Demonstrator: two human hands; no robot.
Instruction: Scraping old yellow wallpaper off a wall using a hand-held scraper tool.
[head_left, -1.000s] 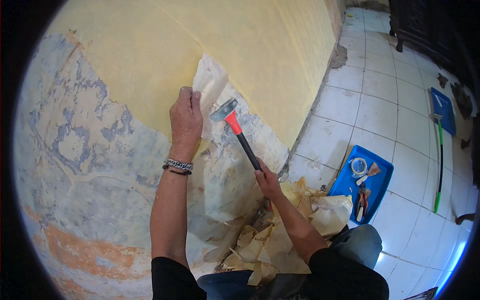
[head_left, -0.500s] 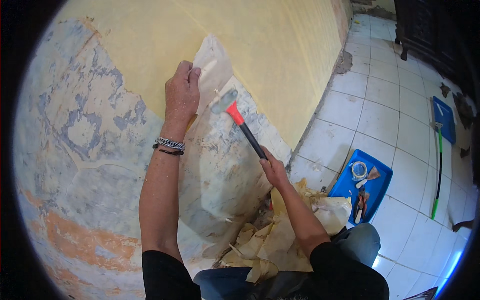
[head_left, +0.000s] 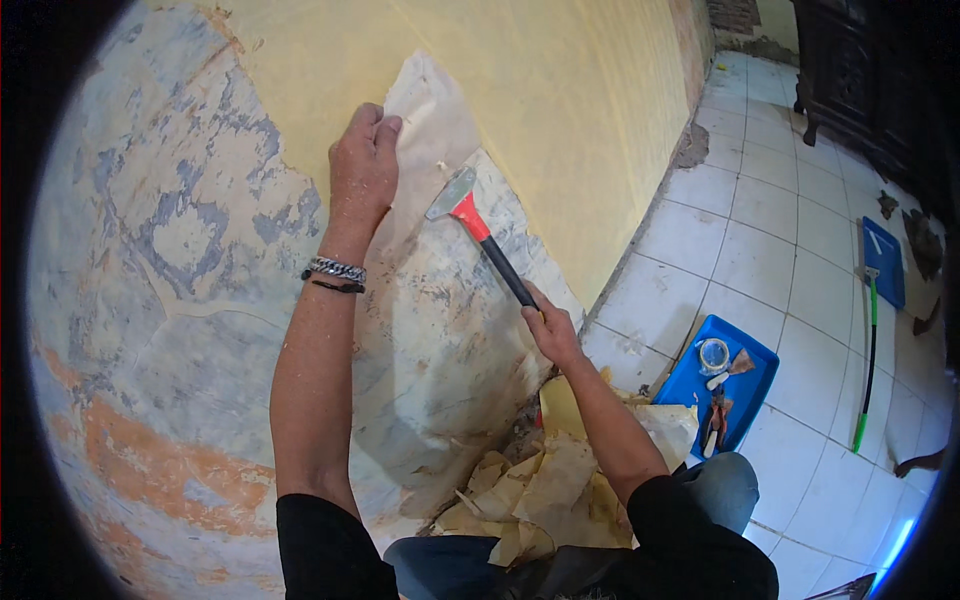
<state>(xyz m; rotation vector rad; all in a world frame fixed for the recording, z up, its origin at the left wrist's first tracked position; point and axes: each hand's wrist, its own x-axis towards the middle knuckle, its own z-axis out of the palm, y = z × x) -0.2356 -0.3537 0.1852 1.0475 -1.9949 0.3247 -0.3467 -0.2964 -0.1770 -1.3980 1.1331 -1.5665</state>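
Observation:
My left hand (head_left: 363,170) is closed, thumb and fingers pinching the left edge of a whitish peeled flap (head_left: 430,110) of the wall's pale yellow coating (head_left: 560,120). Its upper end is a point standing over the yellow surface. My right hand (head_left: 551,328) grips the black handle of a scraper (head_left: 497,258) with a red neck and a wide grey metal head. That head rests at or just over the wall below the flap; whether it touches cannot be told. Bare, patchy grey-white plaster (head_left: 430,310) shows beneath and to the left.
Torn yellowish peelings (head_left: 560,480) are heaped between the wall's foot and my knees. Right of them, a blue tray (head_left: 746,405) on white floor tiles holds a tape roll and small tools. Farther right lie another blue tray (head_left: 898,285), a green-and-black long-handled tool (head_left: 872,345) and dark carved furniture (head_left: 860,80).
The scraper head has shifted slightly and now appears sharper, its blade tilted beside the flap's lower edge. My left hand keeps its pinch, a little higher in view. The view has moved slightly.

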